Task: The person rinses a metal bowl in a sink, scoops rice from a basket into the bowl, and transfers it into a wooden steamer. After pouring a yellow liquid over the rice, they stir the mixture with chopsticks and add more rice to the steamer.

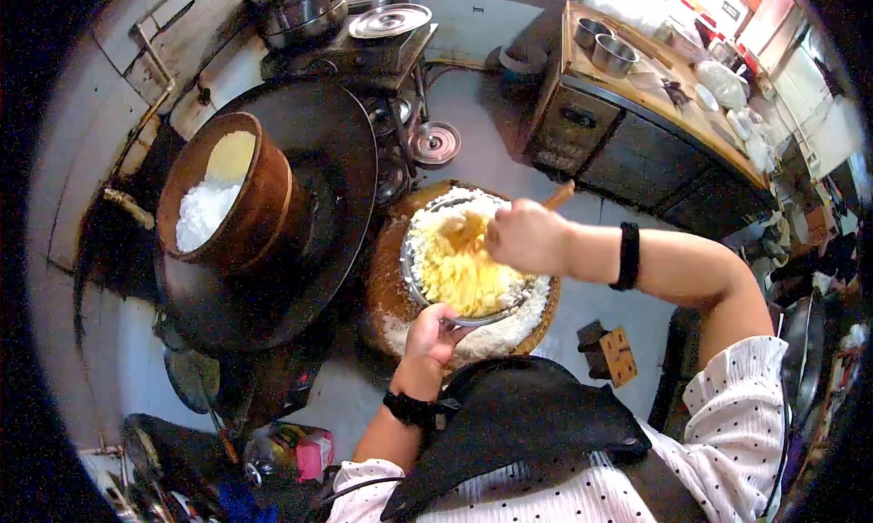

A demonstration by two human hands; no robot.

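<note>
Over the round tray: a metal bowl point(473, 291) is sitting in the middle of a wide woven tray point(538, 321), with white flour-like powder point(496, 339) lying heaped around its base.
Bowl contents: a yellow, crumbly mass point(459, 268) is filling the bowl; it is looking moist and loose, so I am judging it soft and yielding, likely clinging to whatever is pushed through it.
Left hand point(432, 334): it is gripping the near rim of the bowl, fingers curled over the edge and thumb outside, bracing it.
Right hand point(525, 236): it is closed in a fist around a wooden handle point(558, 196), whose far end is sticking up past the knuckles; the working end is buried in the yellow mass and is hidden.
Bowl handling: thin metal, stiff, probably smooth and a little slippery; loaded as it is, it is likely weighing moderately, and on loose powder it may be sliding or turning, so the rim is seeming the sound place to hold.
Handle handling: rigid and light by the look of it; a full-fist grip near the top is giving leverage.
Left of the tray: a brown wooden tub point(238, 196) holding white grains is standing on a large dark pan point(341, 159), well apart from the hands.
Beyond: steel bowls point(602, 46) are resting on a wooden counter point(677, 109).
</note>
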